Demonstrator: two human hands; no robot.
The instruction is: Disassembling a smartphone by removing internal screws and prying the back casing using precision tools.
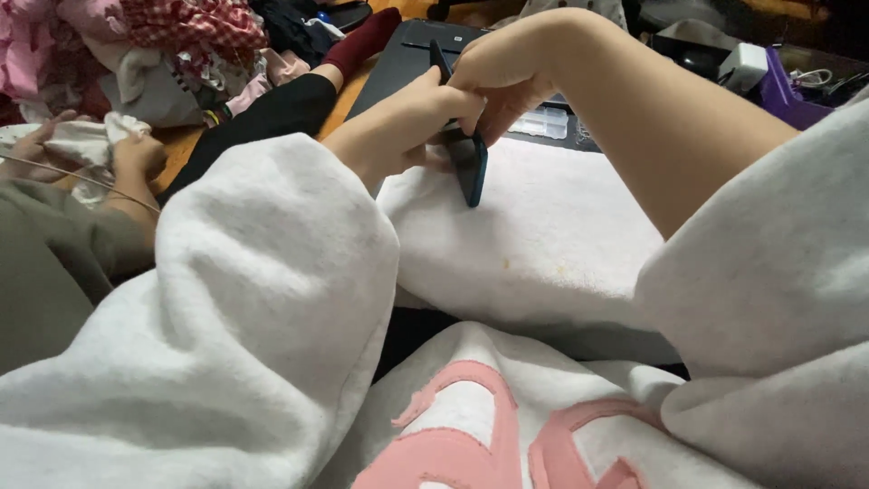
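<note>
A phone (471, 167) stands on edge on a towel (543, 244), clothes pile (154, 45) far left behind.

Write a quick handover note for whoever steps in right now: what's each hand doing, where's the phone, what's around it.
Left hand: closed on the dark blue phone, gripping its near side.
Right hand: closed on the same phone from above.
Phone: held on edge, its lower end on the white towel.
Nearby: a clear plastic case behind the phone; another person's hands at far left on a white cloth.
Done or left: cannot tell from this view.
</note>
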